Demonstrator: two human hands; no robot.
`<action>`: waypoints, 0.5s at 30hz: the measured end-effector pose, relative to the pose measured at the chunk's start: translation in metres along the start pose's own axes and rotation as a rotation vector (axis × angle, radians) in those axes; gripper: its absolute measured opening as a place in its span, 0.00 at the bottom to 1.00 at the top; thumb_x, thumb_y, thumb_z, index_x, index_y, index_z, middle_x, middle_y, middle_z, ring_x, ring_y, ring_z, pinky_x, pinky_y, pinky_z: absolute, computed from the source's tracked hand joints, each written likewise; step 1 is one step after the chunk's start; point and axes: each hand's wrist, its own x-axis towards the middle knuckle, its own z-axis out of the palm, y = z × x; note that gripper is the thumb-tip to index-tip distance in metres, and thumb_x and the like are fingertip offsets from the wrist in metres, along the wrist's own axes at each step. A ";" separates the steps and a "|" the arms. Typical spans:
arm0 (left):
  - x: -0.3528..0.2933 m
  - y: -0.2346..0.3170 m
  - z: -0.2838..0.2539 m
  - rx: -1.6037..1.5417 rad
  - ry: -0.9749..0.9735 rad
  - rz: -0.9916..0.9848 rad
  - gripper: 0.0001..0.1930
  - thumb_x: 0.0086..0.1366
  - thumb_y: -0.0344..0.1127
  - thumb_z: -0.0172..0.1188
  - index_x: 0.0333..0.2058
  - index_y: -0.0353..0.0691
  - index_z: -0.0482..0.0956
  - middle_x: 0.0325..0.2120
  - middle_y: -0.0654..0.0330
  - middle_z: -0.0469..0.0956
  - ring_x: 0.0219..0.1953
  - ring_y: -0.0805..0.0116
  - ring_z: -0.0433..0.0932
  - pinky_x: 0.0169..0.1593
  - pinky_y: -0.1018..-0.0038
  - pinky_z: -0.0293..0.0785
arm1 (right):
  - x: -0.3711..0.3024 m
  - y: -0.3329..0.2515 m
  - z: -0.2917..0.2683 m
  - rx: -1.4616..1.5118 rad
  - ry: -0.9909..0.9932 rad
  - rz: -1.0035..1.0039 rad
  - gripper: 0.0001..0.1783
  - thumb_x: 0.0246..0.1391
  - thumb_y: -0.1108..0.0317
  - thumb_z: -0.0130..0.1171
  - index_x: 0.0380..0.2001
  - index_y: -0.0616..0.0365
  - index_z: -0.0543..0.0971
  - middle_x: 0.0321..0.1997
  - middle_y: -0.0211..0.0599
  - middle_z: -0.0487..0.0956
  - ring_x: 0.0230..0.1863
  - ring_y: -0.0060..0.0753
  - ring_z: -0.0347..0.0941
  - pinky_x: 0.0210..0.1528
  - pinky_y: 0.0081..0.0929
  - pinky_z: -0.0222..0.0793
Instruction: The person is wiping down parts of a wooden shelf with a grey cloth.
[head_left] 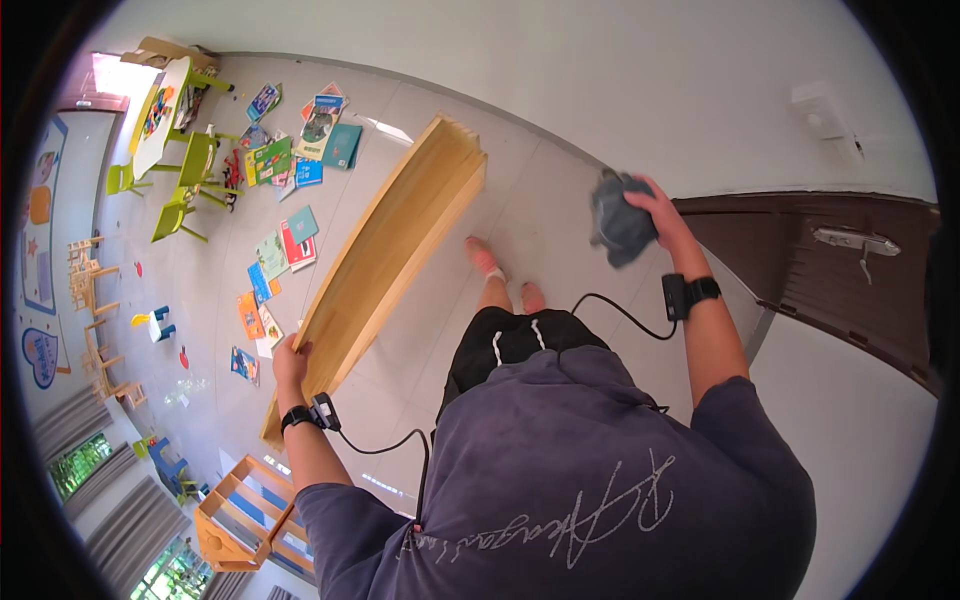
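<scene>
A long, light-wood shelf unit (385, 245) stands at an angle in front of me and to my left. My left hand (290, 362) grips its near left edge, with the fingers curled over the board. Out to the right, my right hand (655, 208) is closed around a bunched dark grey cloth (618, 220). The cloth hangs apart from the shelf, in front of the white wall and near the brown door.
Several books (300, 235) lie scattered on the tiled floor beyond the shelf. Green chairs (195, 165) and a white table (165, 115) stand at far left. An orange-brown wooden rack (235, 510) is at lower left. A brown door (830, 270) is at right.
</scene>
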 end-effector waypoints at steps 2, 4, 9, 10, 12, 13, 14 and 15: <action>-0.001 -0.004 0.006 -0.023 0.024 0.049 0.14 0.60 0.44 0.66 0.42 0.47 0.83 0.35 0.48 0.82 0.41 0.47 0.81 0.43 0.59 0.76 | 0.011 -0.036 0.047 -0.092 -0.048 -0.193 0.36 0.50 0.61 0.70 0.61 0.59 0.70 0.54 0.38 0.77 0.53 0.32 0.73 0.56 0.29 0.69; -0.004 -0.027 0.008 -0.002 -0.036 0.053 0.15 0.60 0.44 0.65 0.44 0.48 0.82 0.35 0.49 0.83 0.41 0.46 0.81 0.44 0.59 0.75 | 0.013 -0.075 0.109 -0.139 -0.180 -0.400 0.37 0.49 0.61 0.71 0.61 0.60 0.70 0.54 0.38 0.77 0.54 0.31 0.73 0.57 0.29 0.69; 0.012 -0.025 0.000 0.034 -0.081 0.191 0.13 0.62 0.42 0.64 0.44 0.47 0.80 0.35 0.48 0.82 0.41 0.44 0.80 0.44 0.57 0.75 | 0.002 -0.128 0.248 -0.467 -0.258 -0.847 0.36 0.43 0.60 0.70 0.57 0.59 0.73 0.49 0.47 0.80 0.49 0.42 0.77 0.53 0.34 0.74; 0.015 -0.025 -0.002 0.029 -0.105 0.199 0.13 0.62 0.42 0.64 0.44 0.47 0.80 0.35 0.48 0.82 0.41 0.44 0.80 0.44 0.57 0.75 | -0.007 -0.131 0.277 -0.527 -0.215 -0.915 0.34 0.40 0.61 0.67 0.53 0.61 0.74 0.45 0.57 0.81 0.45 0.54 0.80 0.50 0.39 0.77; 0.024 -0.019 -0.007 -0.020 -0.119 0.275 0.12 0.63 0.41 0.63 0.43 0.45 0.80 0.35 0.47 0.82 0.41 0.44 0.79 0.44 0.56 0.75 | -0.008 -0.124 0.311 -0.671 -0.220 -0.902 0.36 0.39 0.61 0.68 0.55 0.61 0.73 0.46 0.56 0.81 0.46 0.52 0.80 0.51 0.37 0.76; 0.027 -0.024 -0.009 -0.077 -0.147 0.324 0.11 0.64 0.38 0.61 0.43 0.41 0.79 0.36 0.46 0.81 0.41 0.43 0.79 0.44 0.57 0.74 | -0.007 -0.117 0.324 -0.795 -0.254 -0.909 0.39 0.39 0.61 0.69 0.57 0.61 0.72 0.47 0.56 0.80 0.47 0.51 0.80 0.53 0.35 0.75; 0.032 -0.026 -0.010 -0.080 -0.179 0.332 0.11 0.64 0.38 0.61 0.43 0.41 0.79 0.36 0.46 0.81 0.41 0.43 0.79 0.44 0.57 0.74 | -0.008 -0.110 0.332 -0.807 -0.247 -0.878 0.39 0.39 0.61 0.69 0.57 0.61 0.72 0.47 0.56 0.80 0.47 0.51 0.80 0.53 0.35 0.75; 0.034 -0.030 -0.011 -0.182 -0.182 0.367 0.12 0.65 0.36 0.60 0.44 0.39 0.78 0.38 0.46 0.80 0.42 0.44 0.78 0.46 0.59 0.74 | -0.013 -0.102 0.339 -0.796 -0.193 -0.908 0.38 0.39 0.61 0.69 0.57 0.61 0.72 0.47 0.55 0.81 0.47 0.50 0.79 0.53 0.35 0.75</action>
